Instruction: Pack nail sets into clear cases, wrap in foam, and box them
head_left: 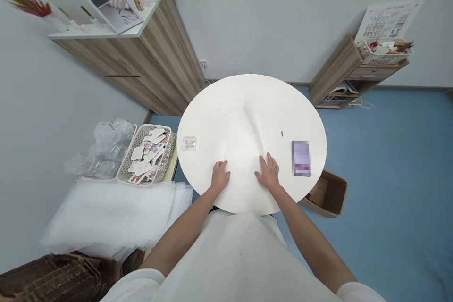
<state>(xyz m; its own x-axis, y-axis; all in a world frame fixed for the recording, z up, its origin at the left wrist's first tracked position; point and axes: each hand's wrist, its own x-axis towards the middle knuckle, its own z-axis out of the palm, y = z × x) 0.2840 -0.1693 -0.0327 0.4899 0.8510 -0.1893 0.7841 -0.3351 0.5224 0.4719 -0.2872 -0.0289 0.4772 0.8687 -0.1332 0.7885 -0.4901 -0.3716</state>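
My left hand (220,175) rests on the round white table (247,92) near its front edge, fingers bent and apart, holding nothing. To its right my right hand (269,172) touches the same tabletop with spread fingers, also without anything in it. A small clear plastic case (189,143) with reddish pieces inside lies at the table's left edge. Toward the right edge lies a flat rectangular thing (301,158), blurred into purple blocks, nearest to my right hand. A small dark mark (282,134) shows on the tabletop behind it.
A perforated basket (122,175) of cards stands left of the table, beside clear plastic packaging (108,146) and white sheets (123,210). An open cardboard box (335,193) sits on the floor at right. Wooden cabinets (173,56) stand behind left; a smaller shelf unit (334,68) behind right.
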